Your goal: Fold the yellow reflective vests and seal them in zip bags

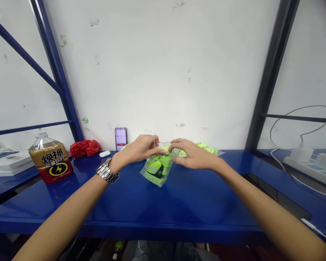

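A clear plastic bag (157,170) with folded neon-yellow cloth and grey reflective bands inside hangs tilted above the blue table. My left hand (141,149) pinches the upper left of the bag's mouth, and a metal watch (107,171) sits on that wrist. At the upper right, my right hand (192,154) has its fingers curled and pinched on the bag's edge. A thin reddish strip shows between the two hands. More neon-yellow material in clear plastic (208,148) lies behind my right hand, partly hidden by it.
On the left stand a large drink bottle (53,159), a red plastic bag (84,148) and a white earbud case (104,154). A phone (121,139) leans on the wall. To the right lie a dark tablet-like slab (277,195) and a power strip (312,170) with cables.
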{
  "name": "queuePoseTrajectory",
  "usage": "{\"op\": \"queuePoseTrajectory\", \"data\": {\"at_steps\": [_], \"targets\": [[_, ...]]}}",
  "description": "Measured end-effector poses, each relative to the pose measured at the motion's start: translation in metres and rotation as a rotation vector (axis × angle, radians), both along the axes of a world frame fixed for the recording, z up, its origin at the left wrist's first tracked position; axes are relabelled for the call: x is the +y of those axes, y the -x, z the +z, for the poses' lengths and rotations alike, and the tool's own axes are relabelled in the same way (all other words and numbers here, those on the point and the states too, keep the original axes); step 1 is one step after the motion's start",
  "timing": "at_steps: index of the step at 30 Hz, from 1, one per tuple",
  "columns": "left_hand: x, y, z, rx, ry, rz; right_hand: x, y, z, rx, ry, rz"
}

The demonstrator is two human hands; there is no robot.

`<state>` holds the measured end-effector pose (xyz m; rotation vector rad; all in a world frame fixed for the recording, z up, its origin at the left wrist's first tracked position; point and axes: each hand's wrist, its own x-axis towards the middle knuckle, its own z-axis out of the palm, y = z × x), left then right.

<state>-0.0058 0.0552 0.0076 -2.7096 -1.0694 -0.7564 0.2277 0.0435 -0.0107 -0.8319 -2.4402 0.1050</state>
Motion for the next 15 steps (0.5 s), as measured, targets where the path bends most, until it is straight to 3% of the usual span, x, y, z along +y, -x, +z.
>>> {"op": "queuePoseTrajectory", "data": {"at_steps": [4, 10, 15], "targets": [[-0.001, 0.001, 0.002, 0.003, -0.052, -0.002, 0.006, -0.007, 0.002, -0.043, -0.068, 0.004], [0.001, 0.012, 0.005, -0.01, 0.14, -0.043, 0.016, -0.019, 0.005, -0.092, 0.02, 0.047], [0.005, 0.009, 0.0, -0.084, -0.014, -0.029, 0.025, -0.011, -0.011, -0.054, 0.163, 0.092]]}}
